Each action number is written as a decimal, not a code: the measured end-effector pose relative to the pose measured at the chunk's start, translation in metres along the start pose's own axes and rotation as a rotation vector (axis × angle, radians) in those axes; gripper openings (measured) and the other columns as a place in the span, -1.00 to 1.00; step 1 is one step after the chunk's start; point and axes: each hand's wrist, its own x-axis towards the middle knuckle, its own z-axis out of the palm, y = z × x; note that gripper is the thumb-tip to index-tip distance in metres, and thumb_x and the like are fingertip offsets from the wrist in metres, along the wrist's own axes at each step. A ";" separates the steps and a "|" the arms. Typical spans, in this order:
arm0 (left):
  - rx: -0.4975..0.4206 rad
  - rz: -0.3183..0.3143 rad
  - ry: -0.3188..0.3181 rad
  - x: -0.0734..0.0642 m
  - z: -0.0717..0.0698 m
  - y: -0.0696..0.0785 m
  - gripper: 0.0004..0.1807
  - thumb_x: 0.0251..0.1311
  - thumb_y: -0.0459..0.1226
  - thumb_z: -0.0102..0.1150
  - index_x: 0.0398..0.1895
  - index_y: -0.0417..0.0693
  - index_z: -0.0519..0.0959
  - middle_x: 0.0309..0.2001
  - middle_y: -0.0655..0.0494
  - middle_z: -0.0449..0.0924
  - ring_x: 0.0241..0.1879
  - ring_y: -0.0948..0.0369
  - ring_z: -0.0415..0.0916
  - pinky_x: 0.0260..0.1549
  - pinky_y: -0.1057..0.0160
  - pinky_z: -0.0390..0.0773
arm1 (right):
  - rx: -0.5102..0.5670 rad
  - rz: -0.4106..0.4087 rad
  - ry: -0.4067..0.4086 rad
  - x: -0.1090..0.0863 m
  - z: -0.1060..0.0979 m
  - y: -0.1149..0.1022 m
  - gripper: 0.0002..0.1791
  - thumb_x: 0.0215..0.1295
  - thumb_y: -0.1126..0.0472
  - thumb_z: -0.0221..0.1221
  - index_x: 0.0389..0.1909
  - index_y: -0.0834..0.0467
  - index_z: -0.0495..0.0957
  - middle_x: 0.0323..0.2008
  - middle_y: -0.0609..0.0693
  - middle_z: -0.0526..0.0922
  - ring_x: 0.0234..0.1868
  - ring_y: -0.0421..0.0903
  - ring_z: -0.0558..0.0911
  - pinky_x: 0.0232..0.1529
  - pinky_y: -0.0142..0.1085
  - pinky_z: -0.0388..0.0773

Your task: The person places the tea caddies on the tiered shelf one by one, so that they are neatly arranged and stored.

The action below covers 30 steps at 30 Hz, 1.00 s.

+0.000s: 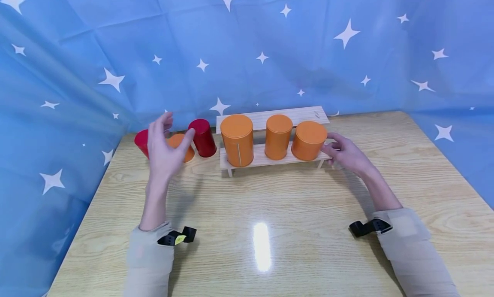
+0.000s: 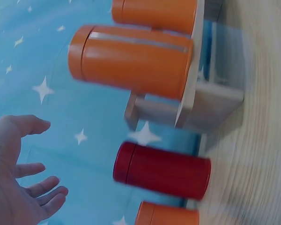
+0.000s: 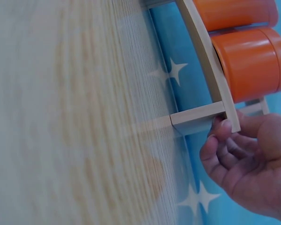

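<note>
A two-tier wooden rack (image 1: pixel 259 160) carries three orange canisters on its lower board: a large one (image 1: pixel 237 141), a slim one (image 1: pixel 278 138) and a short one (image 1: pixel 309 141). At its right end my right hand (image 3: pixel 257 159) pinches the lower board, thumb and curled fingers at the board's tip. My left hand (image 1: pixel 164 149) is in the air left of the rack, thumb spread away from loosely bent fingers, holding nothing. Around it in the head view stand a dark red canister (image 1: pixel 204 139), a partly covered orange canister (image 1: pixel 189 154) and a red canister (image 1: pixel 142 141) at the far left.
The rack's upper board (image 1: pixel 287 116) runs along the back of the wood-grain table (image 1: pixel 301 211). Behind it hangs a blue cloth (image 1: pixel 247 39) with white stars, which also drops down both sides. Black wrist cameras sit on the left sleeve (image 1: pixel 148 258) and right sleeve (image 1: pixel 414 250).
</note>
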 end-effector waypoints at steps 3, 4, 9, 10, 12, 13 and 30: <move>0.012 -0.015 0.053 0.003 -0.010 -0.007 -0.34 0.23 -0.21 0.36 0.37 -0.18 0.38 0.21 -0.10 0.38 0.24 0.09 0.34 0.27 0.12 0.34 | 0.001 0.002 -0.002 0.001 0.000 0.000 -0.37 0.58 0.15 0.03 0.52 0.28 0.07 -0.12 0.23 0.55 -0.41 0.04 0.61 -0.25 -0.19 0.60; 0.020 -0.021 0.065 0.004 -0.013 -0.010 -0.35 0.23 -0.22 0.36 0.36 -0.18 0.39 0.21 -0.11 0.38 0.23 0.09 0.33 0.27 0.11 0.34 | 0.003 0.003 -0.003 0.001 0.000 0.000 -0.37 0.58 0.15 0.02 0.52 0.28 0.07 -0.13 0.23 0.55 -0.41 0.04 0.61 -0.25 -0.18 0.60; 0.069 -0.068 0.092 0.004 -0.028 -0.023 -0.33 0.24 -0.18 0.33 0.38 -0.18 0.37 0.25 -0.12 0.35 0.23 0.10 0.29 0.22 0.06 0.37 | 0.006 0.005 -0.001 0.001 0.000 0.000 -0.39 0.58 0.17 0.02 0.51 0.27 0.09 -0.15 0.21 0.55 -0.42 0.03 0.60 -0.25 -0.16 0.60; 0.086 -0.081 0.095 0.004 -0.031 -0.026 -0.32 0.24 -0.16 0.33 0.39 -0.16 0.36 0.26 -0.10 0.34 0.24 0.10 0.29 0.20 0.05 0.39 | 0.007 0.006 0.000 0.001 0.000 0.000 -0.39 0.58 0.17 0.02 0.51 0.27 0.09 -0.15 0.21 0.55 -0.42 0.03 0.60 -0.25 -0.16 0.60; 0.114 -0.114 0.101 0.004 -0.036 -0.031 -0.30 0.24 -0.14 0.32 0.42 -0.12 0.35 0.29 -0.05 0.32 0.26 0.11 0.28 0.15 0.02 0.45 | 0.008 0.008 0.001 0.001 0.000 0.000 -0.38 0.58 0.17 0.02 0.51 0.26 0.09 -0.14 0.22 0.55 -0.42 0.03 0.60 -0.25 -0.16 0.60; 0.129 -0.133 0.105 0.004 -0.038 -0.035 -0.29 0.24 -0.14 0.32 0.43 -0.09 0.34 0.31 -0.04 0.31 0.28 0.11 0.28 0.13 0.01 0.48 | 0.009 0.009 0.002 0.001 0.000 0.000 -0.38 0.58 0.17 0.02 0.52 0.26 0.09 -0.13 0.22 0.55 -0.42 0.03 0.60 -0.25 -0.17 0.61; 0.198 -0.300 0.004 0.003 -0.047 -0.075 -0.07 0.24 -0.19 0.33 0.61 -0.01 0.06 0.48 -0.12 0.11 0.42 -0.03 0.15 0.19 -0.19 0.47 | 0.013 0.018 -0.003 0.000 0.000 0.000 -0.36 0.58 0.14 0.03 0.53 0.25 0.07 -0.14 0.21 0.54 -0.40 0.06 0.62 -0.22 -0.17 0.61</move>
